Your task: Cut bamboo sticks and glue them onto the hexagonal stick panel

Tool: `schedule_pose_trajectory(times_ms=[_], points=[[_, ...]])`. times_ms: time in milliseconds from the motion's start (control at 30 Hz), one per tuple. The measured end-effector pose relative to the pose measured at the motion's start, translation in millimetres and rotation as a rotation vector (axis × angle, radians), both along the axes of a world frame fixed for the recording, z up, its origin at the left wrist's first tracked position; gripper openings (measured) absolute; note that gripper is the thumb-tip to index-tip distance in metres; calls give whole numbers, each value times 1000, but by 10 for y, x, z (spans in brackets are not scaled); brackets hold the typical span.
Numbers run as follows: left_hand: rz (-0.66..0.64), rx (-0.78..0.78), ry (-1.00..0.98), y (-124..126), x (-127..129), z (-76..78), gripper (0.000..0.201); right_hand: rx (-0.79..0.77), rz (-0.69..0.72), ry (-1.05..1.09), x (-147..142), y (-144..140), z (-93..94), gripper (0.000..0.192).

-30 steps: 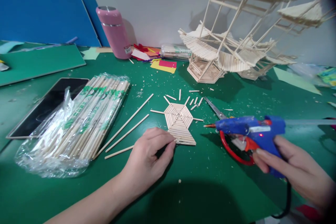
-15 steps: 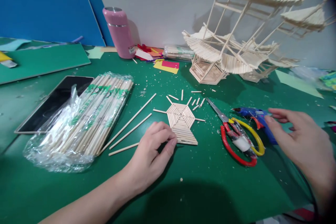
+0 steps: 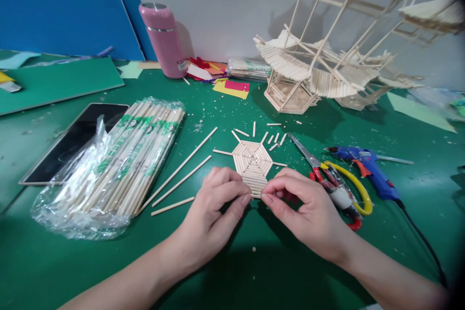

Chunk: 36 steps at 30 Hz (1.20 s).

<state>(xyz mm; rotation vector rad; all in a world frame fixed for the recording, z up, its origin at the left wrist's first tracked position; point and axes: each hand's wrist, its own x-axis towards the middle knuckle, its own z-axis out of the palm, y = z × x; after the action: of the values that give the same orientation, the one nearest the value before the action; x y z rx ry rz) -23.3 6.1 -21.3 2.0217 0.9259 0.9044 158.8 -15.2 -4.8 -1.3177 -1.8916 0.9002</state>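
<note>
Hexagonal stick panel (image 3: 252,160) is pinched at its near edge by left hand (image 3: 209,215) and right hand (image 3: 308,210); scissors (image 3: 332,186) just right.

We see a green tabletop (image 3: 276,271) against a pale grey wall (image 3: 225,5), with a blue board (image 3: 61,5) leaning at left.

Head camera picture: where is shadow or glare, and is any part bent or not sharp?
Head view: a dark shadow lies on the green table under both hands; soft glare shows on the plastic bag of sticks and the dark tablet; the stick model leans and stretches toward the right edge, where the corners go dark.
</note>
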Motion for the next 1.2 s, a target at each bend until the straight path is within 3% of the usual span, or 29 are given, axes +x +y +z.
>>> schedule_pose_trajectory(times_ms=[133, 267, 367, 600, 1200], points=[[35, 59, 36, -7, 4, -14, 13, -18, 5, -30, 33, 29, 10, 9], [119, 218, 141, 8, -11, -69, 12, -48, -58, -164, 93, 39, 1, 14], [106, 283, 232, 21, -10, -106, 12, -104, -61, -243, 102, 25, -42, 16], [56, 301, 295, 38, 13, -128, 14, -105, -55, -320, 59, 11, -127, 16], [30, 235, 318, 46, 23, -136, 18, -70, -35, -408, 14, 54, -102, 17]])
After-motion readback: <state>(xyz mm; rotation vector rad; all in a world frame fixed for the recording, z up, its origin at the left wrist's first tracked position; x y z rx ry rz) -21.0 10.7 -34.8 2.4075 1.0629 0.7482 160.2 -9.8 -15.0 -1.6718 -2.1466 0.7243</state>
